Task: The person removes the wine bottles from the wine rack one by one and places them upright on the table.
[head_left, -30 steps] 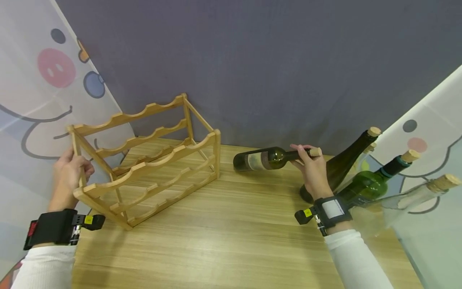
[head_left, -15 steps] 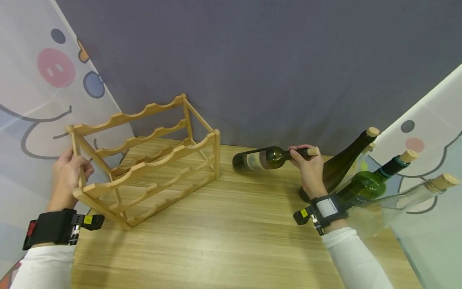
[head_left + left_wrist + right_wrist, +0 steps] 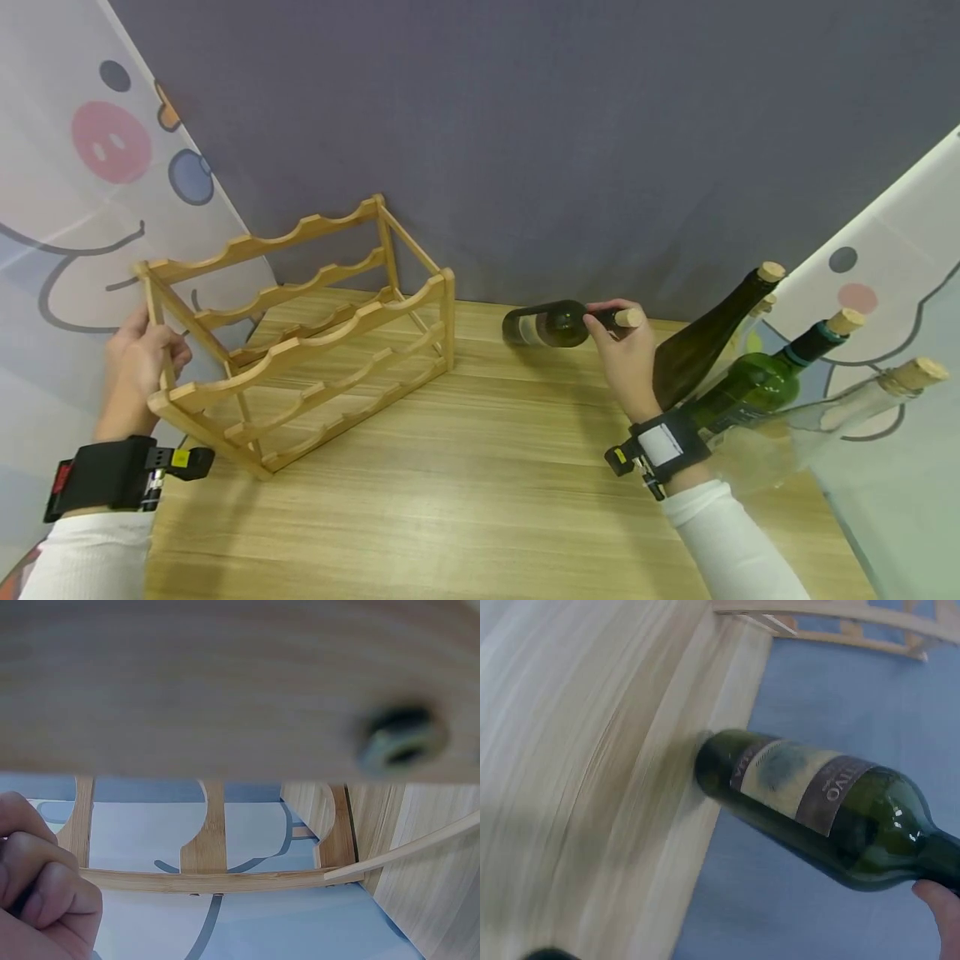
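Note:
My left hand [image 3: 138,367] grips the left end bar of the wooden wine rack [image 3: 300,346], and its curled fingers also show at the left of the left wrist view. My right hand [image 3: 630,358] holds a dark green wine bottle [image 3: 551,325] by the neck, thumb and fingers round it just below the cork [image 3: 628,317]. The bottle leans with its base toward the rack and its corked end toward me. In the right wrist view a cream and brown label [image 3: 795,780] shows on its side, and the base is near the tabletop.
Several corked bottles stand at the right: a tall dark one [image 3: 697,346], a green one [image 3: 757,383] and a clear one [image 3: 795,442] among them. A grey-blue panel [image 3: 525,150] rises behind the wooden tabletop [image 3: 450,500]. Printed sheets [image 3: 45,167] flank both sides.
My right hand has shifted slightly left and tipped the bottle so its corked end points more toward me; its base has moved a little right. The left hand still grips the rack.

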The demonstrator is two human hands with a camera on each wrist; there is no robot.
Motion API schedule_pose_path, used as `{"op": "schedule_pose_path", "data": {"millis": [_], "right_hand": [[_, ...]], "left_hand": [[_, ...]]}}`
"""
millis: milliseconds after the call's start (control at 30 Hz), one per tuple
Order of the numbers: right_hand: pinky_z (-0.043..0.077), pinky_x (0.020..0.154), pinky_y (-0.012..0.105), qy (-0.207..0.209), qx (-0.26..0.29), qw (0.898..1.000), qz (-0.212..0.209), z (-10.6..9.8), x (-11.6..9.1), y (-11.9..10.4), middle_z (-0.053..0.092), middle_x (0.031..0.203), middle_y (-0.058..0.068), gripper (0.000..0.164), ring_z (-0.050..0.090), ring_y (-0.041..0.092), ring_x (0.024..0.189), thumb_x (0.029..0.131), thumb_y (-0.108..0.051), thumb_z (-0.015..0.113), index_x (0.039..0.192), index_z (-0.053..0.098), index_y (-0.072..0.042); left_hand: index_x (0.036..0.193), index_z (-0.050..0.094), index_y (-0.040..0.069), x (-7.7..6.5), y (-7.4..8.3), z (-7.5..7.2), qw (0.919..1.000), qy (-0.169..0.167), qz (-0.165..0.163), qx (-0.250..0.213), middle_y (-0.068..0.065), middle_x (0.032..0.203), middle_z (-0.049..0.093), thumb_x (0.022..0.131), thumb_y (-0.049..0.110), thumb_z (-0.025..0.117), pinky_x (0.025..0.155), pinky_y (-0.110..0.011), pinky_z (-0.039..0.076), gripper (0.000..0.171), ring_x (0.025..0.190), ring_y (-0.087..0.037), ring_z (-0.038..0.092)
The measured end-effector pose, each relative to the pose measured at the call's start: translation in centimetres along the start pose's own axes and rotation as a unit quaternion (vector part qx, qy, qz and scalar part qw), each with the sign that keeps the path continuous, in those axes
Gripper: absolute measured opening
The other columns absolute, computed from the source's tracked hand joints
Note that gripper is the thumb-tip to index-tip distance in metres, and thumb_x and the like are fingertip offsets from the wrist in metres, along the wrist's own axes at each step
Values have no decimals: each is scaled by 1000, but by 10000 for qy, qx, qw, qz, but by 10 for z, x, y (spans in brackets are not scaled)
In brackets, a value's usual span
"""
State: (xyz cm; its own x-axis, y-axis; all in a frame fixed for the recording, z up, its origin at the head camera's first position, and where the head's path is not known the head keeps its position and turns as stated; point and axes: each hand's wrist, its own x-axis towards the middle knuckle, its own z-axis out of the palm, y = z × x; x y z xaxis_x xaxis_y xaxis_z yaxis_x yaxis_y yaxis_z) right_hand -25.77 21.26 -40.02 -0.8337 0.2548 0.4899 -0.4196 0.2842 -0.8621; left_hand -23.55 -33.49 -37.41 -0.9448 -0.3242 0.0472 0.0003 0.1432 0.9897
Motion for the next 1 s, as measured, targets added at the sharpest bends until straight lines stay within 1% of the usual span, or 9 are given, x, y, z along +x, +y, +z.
{"op": "schedule_pose_path", "data": {"millis": [100,167,267,333,433,600,667,767,1000], "right_hand": [[49,82,7,-167,-775,9950,-602,8,-7,-4,68,108,23,32,70,21,97,86,1,72,112,56,11],[49,79,7,-238,-1323,9845,-1125,13,-13,-5,70,105,22,30,70,28,93,84,-1,74,108,59,9],[53,79,23,-402,-1871,9627,-1913,20,-19,-4,71,101,20,28,70,34,89,82,-3,77,105,64,6],[54,80,35,-518,-2004,9525,-2233,24,-23,-2,71,100,19,29,68,35,90,81,-5,78,105,65,5],[51,84,44,-748,-1914,9504,-2333,27,-26,2,71,101,18,32,65,35,95,81,-4,78,108,64,5],[53,84,42,-927,-1719,9541,-2271,29,-27,3,70,102,16,31,68,32,98,84,-2,75,109,59,5],[57,81,41,-960,-1777,9509,-2346,30,-26,2,72,102,17,28,71,32,98,85,-2,74,107,59,5],[59,76,42,-1000,-1898,9445,-2486,30,-23,-1,74,100,19,24,72,34,96,86,-2,73,104,59,6],[55,52,32,-960,-2208,9337,-2651,28,-15,-7,73,89,20,19,71,25,63,87,-1,70,101,58,6]], "left_hand": [[158,17,10,0,0,0,10000,16,-38,-29,7,58,53,92,3,34,39,-25,31,68,45,-8,44],[158,17,11,0,-1,0,10000,16,-65,-52,8,59,53,92,4,35,40,-24,32,68,46,-8,45],[158,18,11,1,-1,-1,9999,25,-94,-84,8,60,54,92,3,35,40,-24,34,68,47,-7,47],[157,19,12,1,-1,-1,9999,36,-105,-15,8,60,53,92,4,35,41,-24,34,68,47,-7,47],[157,21,11,0,-1,0,9999,44,-118,-32,8,59,53,92,4,35,41,-23,35,66,47,-7,47],[157,17,9,1,0,-1,9991,5,-129,-393,7,59,54,91,2,36,41,-21,36,69,46,-6,48],[158,15,9,1,0,-1,9985,4,-134,-527,7,58,55,91,1,36,40,-20,36,70,46,-6,48],[158,15,9,1,-1,-1,9988,20,-104,-474,7,58,54,91,1,36,41,-20,37,70,47,-5,49],[158,13,10,2,-2,-1,9992,-17,-81,-385,7,59,54,92,2,36,41,-22,36,70,46,-6,48]]}}
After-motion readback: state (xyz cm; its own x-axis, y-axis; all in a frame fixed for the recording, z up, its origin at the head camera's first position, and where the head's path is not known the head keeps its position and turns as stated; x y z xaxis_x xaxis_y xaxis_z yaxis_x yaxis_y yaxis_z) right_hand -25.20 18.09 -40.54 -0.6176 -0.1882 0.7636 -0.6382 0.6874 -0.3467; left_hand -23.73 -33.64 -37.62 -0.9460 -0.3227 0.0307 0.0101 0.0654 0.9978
